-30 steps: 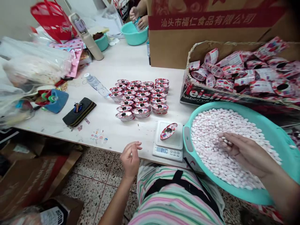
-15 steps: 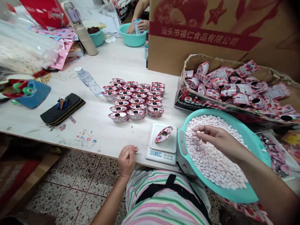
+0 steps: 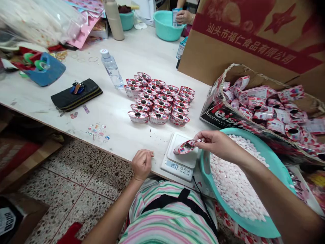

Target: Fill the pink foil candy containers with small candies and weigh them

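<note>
Right hand (image 3: pixel 215 143) moved from above the basin to over the scale, thumb and forefinger pinched together on a white candy (image 3: pixel 199 140), just beside the red-and-white cup (image 3: pixel 185 147) lying on the digital scale (image 3: pixel 175 168). Left hand (image 3: pixel 142 165), fingers loosely curled and apart, empty, rests at the table edge. Teal basin (image 3: pixel 254 146) of candies sits beside the scale, near a cardboard box (image 3: pixel 223 117) of more cups. Rows of cups (image 3: pixel 157 101) stand on the table (image 3: pixel 114 130). Further along, a co-worker's hand (image 3: pixel 184 16) holds a card over a teal bowl (image 3: pixel 165 27).
</note>
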`<state>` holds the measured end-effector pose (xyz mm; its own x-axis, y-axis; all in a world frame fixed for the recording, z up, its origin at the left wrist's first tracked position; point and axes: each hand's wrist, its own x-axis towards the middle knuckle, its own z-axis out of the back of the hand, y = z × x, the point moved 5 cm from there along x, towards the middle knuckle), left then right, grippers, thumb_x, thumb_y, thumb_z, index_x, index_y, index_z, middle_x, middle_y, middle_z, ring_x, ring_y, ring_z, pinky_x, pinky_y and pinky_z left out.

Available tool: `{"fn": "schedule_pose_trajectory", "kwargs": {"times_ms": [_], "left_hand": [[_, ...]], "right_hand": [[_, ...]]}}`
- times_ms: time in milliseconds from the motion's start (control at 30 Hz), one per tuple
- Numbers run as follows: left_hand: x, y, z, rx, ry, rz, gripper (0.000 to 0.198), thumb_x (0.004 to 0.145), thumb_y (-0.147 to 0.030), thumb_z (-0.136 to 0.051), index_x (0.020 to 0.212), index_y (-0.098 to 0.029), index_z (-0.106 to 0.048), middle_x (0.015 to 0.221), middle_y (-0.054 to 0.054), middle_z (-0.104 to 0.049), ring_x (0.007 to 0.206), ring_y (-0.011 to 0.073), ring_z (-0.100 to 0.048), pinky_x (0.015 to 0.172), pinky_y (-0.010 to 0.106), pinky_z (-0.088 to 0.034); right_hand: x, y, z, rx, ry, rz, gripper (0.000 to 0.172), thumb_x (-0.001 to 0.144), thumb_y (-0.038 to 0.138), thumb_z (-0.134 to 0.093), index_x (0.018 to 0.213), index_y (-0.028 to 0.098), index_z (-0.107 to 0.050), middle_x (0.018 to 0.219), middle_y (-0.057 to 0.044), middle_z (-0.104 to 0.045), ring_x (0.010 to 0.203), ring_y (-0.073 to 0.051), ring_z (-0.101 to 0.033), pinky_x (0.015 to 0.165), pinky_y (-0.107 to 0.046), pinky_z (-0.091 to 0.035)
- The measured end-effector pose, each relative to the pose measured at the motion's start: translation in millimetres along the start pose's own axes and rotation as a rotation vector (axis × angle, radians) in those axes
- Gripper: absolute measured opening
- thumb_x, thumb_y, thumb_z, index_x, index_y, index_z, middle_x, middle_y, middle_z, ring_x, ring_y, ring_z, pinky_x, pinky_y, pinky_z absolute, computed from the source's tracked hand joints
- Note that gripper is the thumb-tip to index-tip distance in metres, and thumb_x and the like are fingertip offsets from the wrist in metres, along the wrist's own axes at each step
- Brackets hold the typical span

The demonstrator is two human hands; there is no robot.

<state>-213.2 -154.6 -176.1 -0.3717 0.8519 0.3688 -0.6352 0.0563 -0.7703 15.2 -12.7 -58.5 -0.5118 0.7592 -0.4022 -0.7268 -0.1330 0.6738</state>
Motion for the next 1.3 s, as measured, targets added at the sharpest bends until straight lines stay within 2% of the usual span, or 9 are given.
{"fn": "schedule_pose_trajectory", "kwargs": {"times_ms": [200,333,500,1000,1300], "left_hand": [[-1.1,2.0,-0.6,0.004,0.004,-0.021,0.028,0.089,-0.023,-0.046,0.069,-0.021,-0.065,0.078,0.005,-0.071,0.081,0.0181,-0.064,0.078,0.033,-0.05],[-0.9,1.0,-0.9,0.013,0.002,-0.054,0.026,0.089,-0.02,-0.046,0.071,-0.021,-0.065,0.08,0.005,-0.071,0.081,0.0179,-0.063,0.078,0.032,-0.049],[0.0,-0.7,0.1,0.043,-0.009,-0.064,0.025,0.088,-0.02,-0.047,0.071,-0.02,-0.066,0.085,0.005,-0.071,0.084,0.0177,-0.063,0.079,0.032,-0.049],[-3.6,1.6,-1.1,0.054,-0.049,-0.092,0.02,0.086,-0.015,-0.05,0.073,-0.021,-0.065,0.087,0.004,-0.071,0.086,0.0184,-0.063,0.079,0.034,-0.05],[-2.6,-1.0,-0.7,0.058,-0.06,-0.114,0.019,0.085,-0.013,-0.052,0.073,-0.02,-0.065,0.086,0.003,-0.071,0.084,0.0177,-0.062,0.078,0.033,-0.05]], "right_hand": [[-5.2,18.8,-4.4,-0.23,-0.026,0.05,0.015,0.078,0.027,-0.053,0.08,0.022,-0.068,0.065,0.002,-0.063,0.057,-0.013,-0.052,0.052,-0.023,-0.035],[-3.4,27.4,-9.1,-0.356,-0.023,0.101,0.016,0.077,0.019,-0.05,0.077,0.021,-0.066,0.074,-0.001,-0.067,0.062,-0.014,-0.056,0.056,-0.024,-0.036],[2.2,23.2,-16.0,-0.384,0.001,0.095,0.019,0.077,0.016,-0.052,0.083,0.023,-0.069,0.083,-0.002,-0.07,0.071,-0.016,-0.06,0.061,-0.025,-0.039],[2.5,29.3,-18.6,-0.44,0.033,0.068,0.024,0.074,0.011,-0.054,0.087,0.021,-0.071,0.084,-0.003,-0.07,0.071,-0.015,-0.061,0.062,-0.023,-0.04],[1.6,27.6,-16.5,-0.448,-0.008,0.109,0.022,0.075,0.012,-0.054,0.086,0.022,-0.071,0.079,-0.002,-0.069,0.068,-0.015,-0.06,0.061,-0.024,-0.041]]}}
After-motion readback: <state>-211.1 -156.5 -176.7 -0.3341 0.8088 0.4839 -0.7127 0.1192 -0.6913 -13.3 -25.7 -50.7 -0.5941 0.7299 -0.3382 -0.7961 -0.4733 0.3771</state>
